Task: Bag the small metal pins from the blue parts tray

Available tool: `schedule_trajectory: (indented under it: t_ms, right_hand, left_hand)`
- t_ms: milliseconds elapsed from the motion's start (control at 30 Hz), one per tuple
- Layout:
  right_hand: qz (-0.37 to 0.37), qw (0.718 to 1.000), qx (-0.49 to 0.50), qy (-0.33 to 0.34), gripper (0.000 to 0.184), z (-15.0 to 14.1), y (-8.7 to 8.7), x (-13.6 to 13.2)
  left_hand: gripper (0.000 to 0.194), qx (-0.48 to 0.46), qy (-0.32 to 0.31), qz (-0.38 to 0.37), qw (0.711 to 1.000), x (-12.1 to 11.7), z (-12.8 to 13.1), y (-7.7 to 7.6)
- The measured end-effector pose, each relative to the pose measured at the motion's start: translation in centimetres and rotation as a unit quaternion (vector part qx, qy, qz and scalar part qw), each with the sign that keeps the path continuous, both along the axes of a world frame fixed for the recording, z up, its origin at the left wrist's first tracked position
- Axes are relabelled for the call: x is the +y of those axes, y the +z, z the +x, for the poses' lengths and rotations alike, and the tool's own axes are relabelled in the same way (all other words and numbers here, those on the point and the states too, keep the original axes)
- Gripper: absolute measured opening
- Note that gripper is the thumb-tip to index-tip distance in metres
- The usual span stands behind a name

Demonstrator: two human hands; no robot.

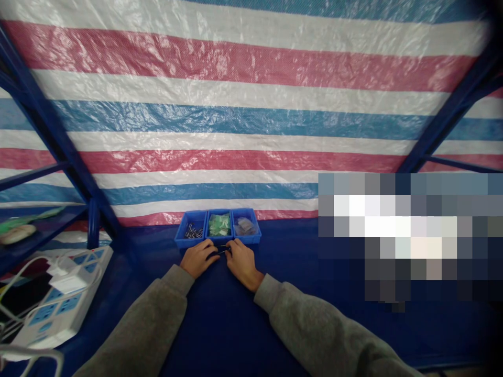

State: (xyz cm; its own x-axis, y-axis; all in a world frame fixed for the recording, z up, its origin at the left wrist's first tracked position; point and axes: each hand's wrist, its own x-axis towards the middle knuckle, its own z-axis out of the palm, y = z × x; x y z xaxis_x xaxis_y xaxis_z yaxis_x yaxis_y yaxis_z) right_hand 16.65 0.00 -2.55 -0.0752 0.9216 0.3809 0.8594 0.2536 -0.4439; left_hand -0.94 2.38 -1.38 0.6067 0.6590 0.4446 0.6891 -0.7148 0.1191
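My left hand (199, 257) and my right hand (242, 263) meet just in front of three joined blue bins. Between their fingertips is a slim dark piece (223, 250) with shiny edges, too small to name. Both hands are closed, one at each end of it. In the left bin (188, 242) lie several small shiny metal pieces (194, 231). Green-and-white packets (219, 224) fill the middle bin, and clear plastic packets (245, 226) lie in the right one.
A white power strip (74, 319) with blue sockets, a plugged-in white adapter (70, 275) and cables lies at the left. Blue metal frame posts (58, 141) flank the blue table (220, 324). Striped sheeting (243, 120) hangs behind. A pixelated area covers the right side.
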Motion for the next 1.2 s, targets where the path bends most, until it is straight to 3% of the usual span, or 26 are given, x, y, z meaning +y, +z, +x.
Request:
schedule_trajectory:
  t_ms: [267, 533, 733, 933, 1067, 1200]
  right_hand:
    - [-0.012, 0.999, -0.037, 0.010, 0.014, 0.0, 0.0, 0.0]
    - [-0.038, 0.998, -0.052, 0.016, 0.015, 0.1, 0.7, -0.2]
    - [-0.022, 0.999, -0.027, 0.023, 0.012, 0.1, 0.2, -0.1]
    - [0.032, 0.994, 0.103, 0.029, 0.022, 0.3, 0.1, 0.3]
    - [0.080, 0.964, 0.241, 0.083, 0.029, 0.3, 0.8, 0.0]
    - [0.089, 0.937, 0.311, 0.132, 0.026, -0.2, 1.2, -0.8]
  left_hand:
    - [0.013, 0.023, 0.009, -0.024, 0.999, -0.3, 0.6, 0.1]
    - [0.012, 0.115, 0.114, -0.014, 0.987, -0.4, 0.8, -0.1]
    - [0.011, 0.118, 0.129, -0.014, 0.985, -0.9, 1.0, 0.5]
    - [0.014, 0.029, 0.105, 0.015, 0.994, -1.5, 1.1, 1.2]
    - [0.017, -0.016, 0.069, 0.042, 0.997, -1.3, 0.7, 0.9]
    - [0.016, -0.071, 0.040, 0.058, 0.995, -1.1, 0.5, 0.6]
